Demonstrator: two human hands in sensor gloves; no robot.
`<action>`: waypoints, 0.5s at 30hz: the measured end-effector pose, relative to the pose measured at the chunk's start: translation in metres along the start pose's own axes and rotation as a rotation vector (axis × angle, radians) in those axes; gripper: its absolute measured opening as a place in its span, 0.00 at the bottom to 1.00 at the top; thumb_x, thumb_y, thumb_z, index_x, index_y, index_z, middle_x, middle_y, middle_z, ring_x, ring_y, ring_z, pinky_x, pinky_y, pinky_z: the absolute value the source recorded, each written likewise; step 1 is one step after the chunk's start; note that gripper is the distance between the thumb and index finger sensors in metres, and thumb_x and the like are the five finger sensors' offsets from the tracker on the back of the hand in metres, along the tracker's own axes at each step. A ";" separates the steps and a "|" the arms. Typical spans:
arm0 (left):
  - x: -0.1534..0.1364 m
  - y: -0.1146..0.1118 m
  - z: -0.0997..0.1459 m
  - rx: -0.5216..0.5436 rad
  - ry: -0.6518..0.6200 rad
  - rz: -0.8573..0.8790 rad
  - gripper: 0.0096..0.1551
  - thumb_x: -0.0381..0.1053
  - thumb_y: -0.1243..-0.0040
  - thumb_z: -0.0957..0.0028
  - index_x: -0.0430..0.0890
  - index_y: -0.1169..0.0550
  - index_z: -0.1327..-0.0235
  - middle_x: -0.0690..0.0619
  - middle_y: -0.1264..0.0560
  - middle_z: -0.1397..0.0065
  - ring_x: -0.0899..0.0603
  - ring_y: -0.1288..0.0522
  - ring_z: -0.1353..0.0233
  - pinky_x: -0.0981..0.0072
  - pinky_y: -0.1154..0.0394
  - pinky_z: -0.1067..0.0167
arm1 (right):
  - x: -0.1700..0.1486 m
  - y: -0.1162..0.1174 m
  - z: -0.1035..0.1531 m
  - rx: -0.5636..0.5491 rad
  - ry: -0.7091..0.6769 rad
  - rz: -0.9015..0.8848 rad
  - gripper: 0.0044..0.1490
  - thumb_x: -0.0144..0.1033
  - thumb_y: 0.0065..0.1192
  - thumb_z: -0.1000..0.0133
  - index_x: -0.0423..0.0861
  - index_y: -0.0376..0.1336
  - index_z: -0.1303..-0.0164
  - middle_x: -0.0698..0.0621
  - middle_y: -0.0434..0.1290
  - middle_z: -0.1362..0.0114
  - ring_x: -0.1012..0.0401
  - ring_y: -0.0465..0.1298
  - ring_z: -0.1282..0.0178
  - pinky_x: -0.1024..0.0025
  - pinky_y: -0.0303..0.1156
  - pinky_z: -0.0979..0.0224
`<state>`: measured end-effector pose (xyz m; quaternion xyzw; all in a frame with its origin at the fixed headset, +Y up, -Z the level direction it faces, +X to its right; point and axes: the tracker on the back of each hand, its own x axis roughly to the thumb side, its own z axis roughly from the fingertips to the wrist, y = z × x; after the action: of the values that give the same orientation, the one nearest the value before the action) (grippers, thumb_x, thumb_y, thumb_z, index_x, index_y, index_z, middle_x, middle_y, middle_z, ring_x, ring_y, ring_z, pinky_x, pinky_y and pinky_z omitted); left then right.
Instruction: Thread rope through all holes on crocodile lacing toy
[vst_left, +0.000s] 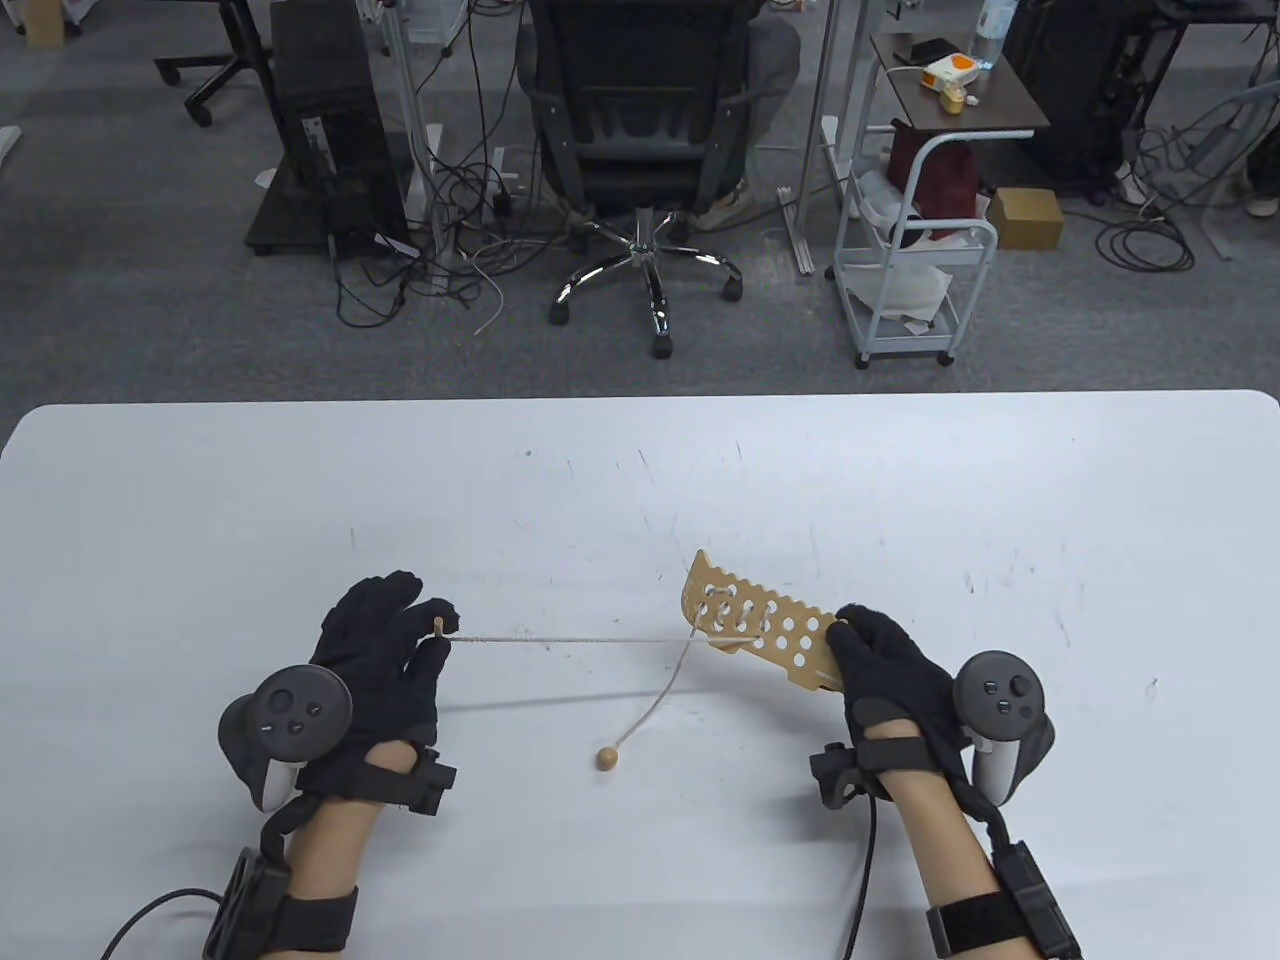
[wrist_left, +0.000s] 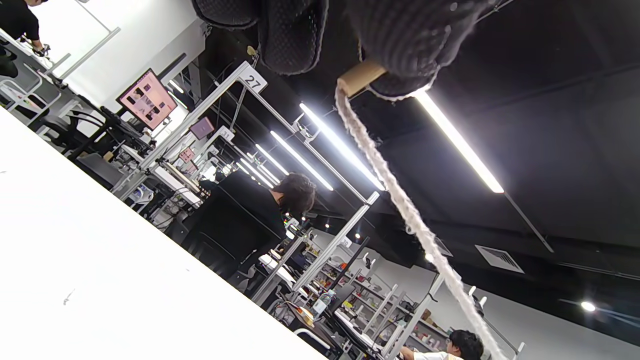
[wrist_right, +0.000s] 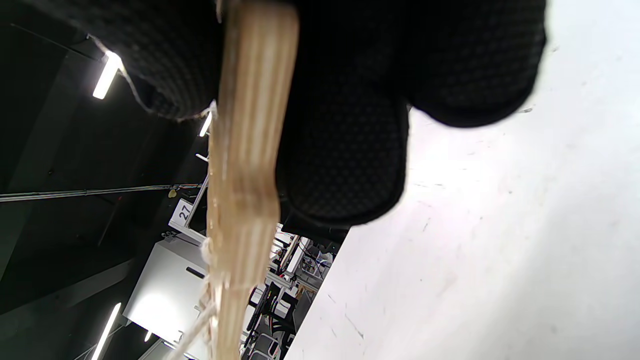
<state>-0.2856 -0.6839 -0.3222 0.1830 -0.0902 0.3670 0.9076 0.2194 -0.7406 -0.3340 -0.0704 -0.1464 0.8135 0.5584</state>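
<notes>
The wooden crocodile lacing board with many holes is held tilted above the white table; my right hand grips its near end. The right wrist view shows the board edge-on between my gloved fingers. A pale rope runs taut from the board's far holes to my left hand, which pinches the rope's wooden needle tip. The rope's other end hangs down to a wooden bead lying on the table.
Beyond the table's far edge stand an office chair, a computer tower and a white cart. Bare table lies on all sides of the hands.
</notes>
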 end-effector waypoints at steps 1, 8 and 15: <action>0.001 0.000 0.000 -0.003 -0.004 0.003 0.26 0.54 0.39 0.55 0.67 0.22 0.40 0.49 0.31 0.21 0.36 0.44 0.17 0.34 0.53 0.23 | 0.001 0.001 0.001 0.001 -0.008 0.000 0.29 0.46 0.70 0.48 0.42 0.70 0.42 0.49 0.86 0.52 0.55 0.89 0.60 0.56 0.80 0.53; 0.013 -0.007 0.000 -0.054 -0.058 0.025 0.26 0.53 0.37 0.56 0.64 0.21 0.41 0.54 0.14 0.40 0.40 0.22 0.30 0.36 0.40 0.25 | 0.009 0.007 0.006 0.023 -0.055 0.003 0.29 0.45 0.69 0.48 0.42 0.70 0.42 0.50 0.86 0.52 0.55 0.89 0.60 0.57 0.80 0.53; 0.031 -0.015 0.004 -0.092 -0.127 -0.037 0.30 0.48 0.36 0.55 0.60 0.22 0.35 0.55 0.16 0.41 0.41 0.21 0.34 0.38 0.37 0.26 | 0.017 0.015 0.012 0.057 -0.100 0.009 0.29 0.46 0.70 0.48 0.42 0.70 0.42 0.50 0.86 0.53 0.55 0.89 0.60 0.57 0.80 0.54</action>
<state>-0.2534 -0.6760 -0.3130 0.1655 -0.1608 0.3335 0.9141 0.1967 -0.7315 -0.3265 -0.0147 -0.1506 0.8223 0.5485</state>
